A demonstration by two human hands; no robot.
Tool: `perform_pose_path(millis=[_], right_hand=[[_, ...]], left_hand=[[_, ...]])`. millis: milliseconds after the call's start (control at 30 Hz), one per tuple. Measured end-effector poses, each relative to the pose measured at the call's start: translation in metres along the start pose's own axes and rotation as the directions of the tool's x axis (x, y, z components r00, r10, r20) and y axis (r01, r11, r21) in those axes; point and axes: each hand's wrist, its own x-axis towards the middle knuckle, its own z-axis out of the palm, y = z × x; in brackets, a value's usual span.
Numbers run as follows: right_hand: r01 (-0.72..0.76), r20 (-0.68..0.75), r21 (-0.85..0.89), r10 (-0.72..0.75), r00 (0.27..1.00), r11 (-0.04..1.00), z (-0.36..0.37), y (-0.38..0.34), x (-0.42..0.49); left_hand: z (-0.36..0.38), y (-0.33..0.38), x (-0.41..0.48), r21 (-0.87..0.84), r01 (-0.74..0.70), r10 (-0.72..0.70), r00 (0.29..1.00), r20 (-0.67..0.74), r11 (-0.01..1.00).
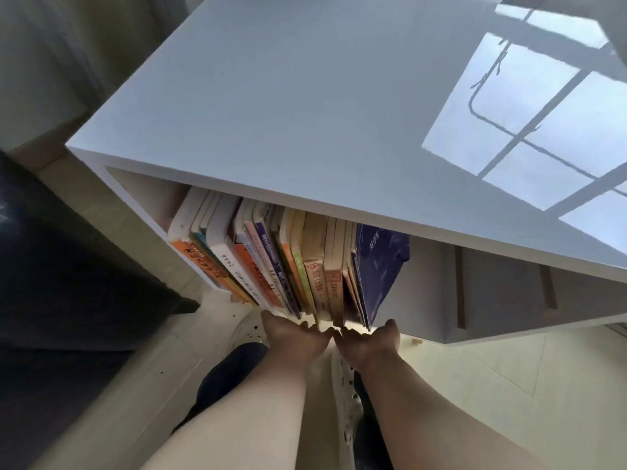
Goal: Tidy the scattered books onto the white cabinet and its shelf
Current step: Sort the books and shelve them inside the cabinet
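Note:
A glossy white cabinet (305, 96) fills the upper view, its top bare. Under the top, the shelf holds a row of several upright books (271, 259) with orange, white, purple and tan spines, leaning to the left. A dark blue book (380, 262) stands at the right end of the row. My left hand (295, 337) and my right hand (369, 340) are side by side below the row, fingers reaching under the books' lower edges near the tan and blue ones. The fingertips are hidden beneath the books.
A window's reflection (543, 123) shines on the cabinet top at the right. The shelf space (492, 293) right of the blue book holds nothing. A dark rug or furniture (51, 283) lies on the left. Pale floor tiles (509, 385) and my dark trouser legs (230, 378) are below.

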Motion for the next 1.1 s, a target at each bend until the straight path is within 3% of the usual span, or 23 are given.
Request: perform_pose_path(millis=[167,367,567,700,967,1100], right_hand=[[-0.050,-0.031,0.104,0.054,0.998,0.993,0.007,0.002,0.010],[0.039,-0.023,0.177,-0.035,0.999,0.983,0.014,0.005,0.017],[0.139,0.157,0.188,-0.170,0.973,0.972,0.011,0.003,0.030],[0.208,0.226,0.148,-0.238,0.945,0.967,0.012,0.003,0.042],[0.071,0.160,0.205,-0.105,0.981,0.976,0.013,-0.003,0.043],[0.067,0.142,0.186,-0.094,0.985,0.980,0.012,-0.004,0.042]], left_hand=[[0.004,0.002,0.022,-0.081,0.024,-0.021,0.999,0.027,0.996],[0.009,0.002,0.031,-0.253,0.000,0.024,0.996,0.090,0.968],[0.012,0.001,0.038,-0.309,0.002,0.048,0.987,0.154,0.951],[0.013,0.000,0.043,-0.304,-0.015,0.062,0.987,0.146,0.952],[0.022,0.003,0.046,-0.261,0.013,0.035,0.984,0.177,0.965],[0.018,0.009,0.041,-0.124,-0.003,0.009,0.999,0.044,0.992]])
